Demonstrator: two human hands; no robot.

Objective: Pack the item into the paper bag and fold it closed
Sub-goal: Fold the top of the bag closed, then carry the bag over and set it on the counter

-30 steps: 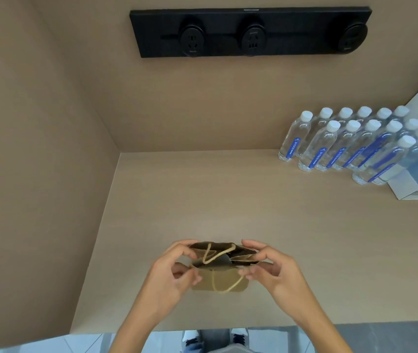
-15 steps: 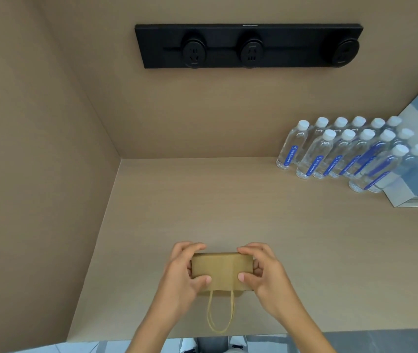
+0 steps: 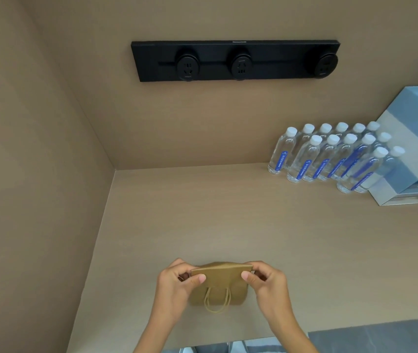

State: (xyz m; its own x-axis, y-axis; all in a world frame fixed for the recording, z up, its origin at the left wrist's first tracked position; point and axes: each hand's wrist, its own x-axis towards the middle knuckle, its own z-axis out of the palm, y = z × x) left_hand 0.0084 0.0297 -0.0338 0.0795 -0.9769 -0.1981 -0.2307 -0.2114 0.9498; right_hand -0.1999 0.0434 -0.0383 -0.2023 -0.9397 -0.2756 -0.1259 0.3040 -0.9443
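1. Bag (image 3: 219, 289) lies at the near edge of the counter (image 3: 253, 225), long axis left-right, top folded toward the person.
2. Left hand (image 3: 175, 284) and right hand (image 3: 269, 281) pinch the fold's two ends.
3. Handles (image 3: 217, 300) hang toward the body; both hands equally near.

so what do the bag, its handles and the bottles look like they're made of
Bag: matte brown kraft paper, by its flat colour and sharp fold.
Handles: probably twisted paper cord, thin tan loops.
Bottles: clear glossy plastic by the look, see-through with white caps, likely plastic too.
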